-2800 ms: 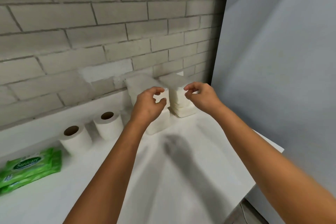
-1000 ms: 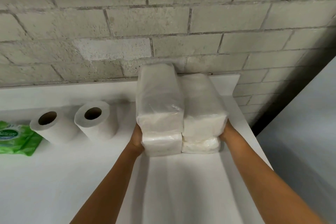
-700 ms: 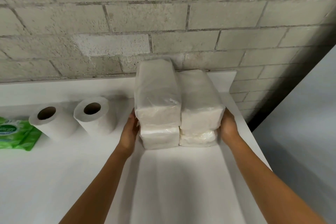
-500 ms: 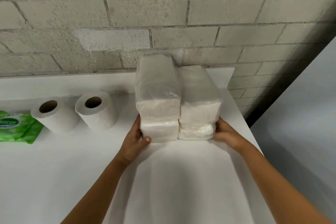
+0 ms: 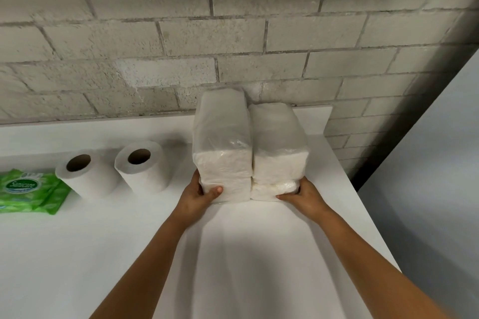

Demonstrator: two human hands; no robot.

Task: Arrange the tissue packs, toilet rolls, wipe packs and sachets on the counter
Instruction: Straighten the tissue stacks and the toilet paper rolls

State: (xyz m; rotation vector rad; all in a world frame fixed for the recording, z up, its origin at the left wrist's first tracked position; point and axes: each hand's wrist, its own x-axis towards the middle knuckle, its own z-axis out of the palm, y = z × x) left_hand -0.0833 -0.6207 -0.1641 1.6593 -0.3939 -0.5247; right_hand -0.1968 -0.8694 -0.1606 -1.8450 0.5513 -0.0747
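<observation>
Two stacks of white tissue packs in clear wrap stand side by side on the white counter against the block wall: the left stack is taller, the right stack lower. My left hand grips the bottom pack of the left stack, thumb on its front face. My right hand holds the bottom right corner of the right stack. Two toilet rolls stand upright to the left. Green wipe packs lie stacked at the far left edge. No sachets are in view.
A grey block wall rises right behind the counter. The counter's right edge drops off beside a grey panel. Bare counter surface spreads in front of the stacks toward me.
The view closed in on the stacks. My hands went from hovering near them to clasping both stacks at the sides, then slid to their bottom front corners as the stacks settled back toward the wall.
</observation>
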